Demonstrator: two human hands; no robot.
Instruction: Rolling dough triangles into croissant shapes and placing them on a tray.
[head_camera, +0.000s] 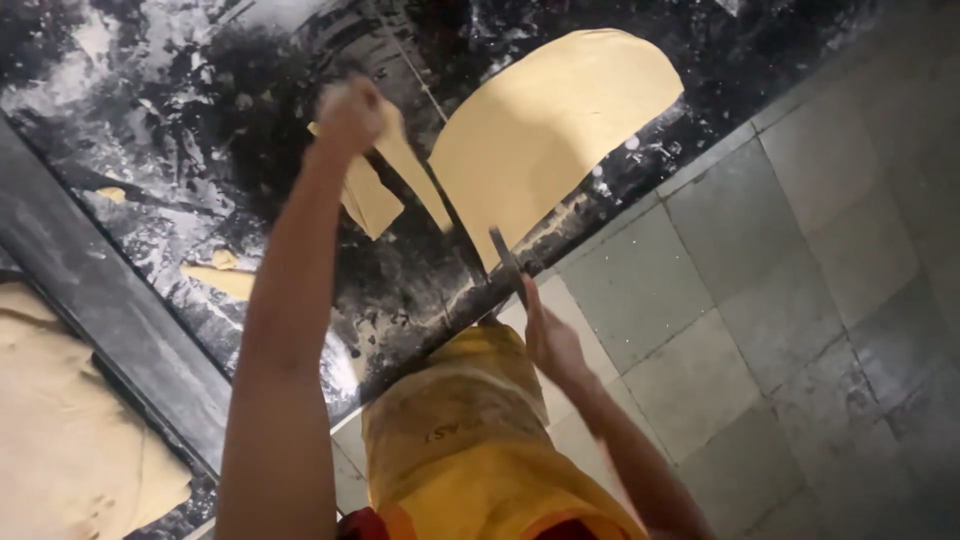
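The left hand (350, 112) is motion-blurred, so its fingers cannot be told apart, and it hides the top of the dough strip (400, 165) it grips. The knife (506, 262) is blurred too; its handle is hidden inside the right hand (548, 340), and its tip cannot be made out against the dark counter (200, 120). The dough sheet (550, 130) blurs at its rim near the counter's edge. Both forearms are cut off by the bottom edge. At the lower left corner, more dough (60, 440) runs out of view.
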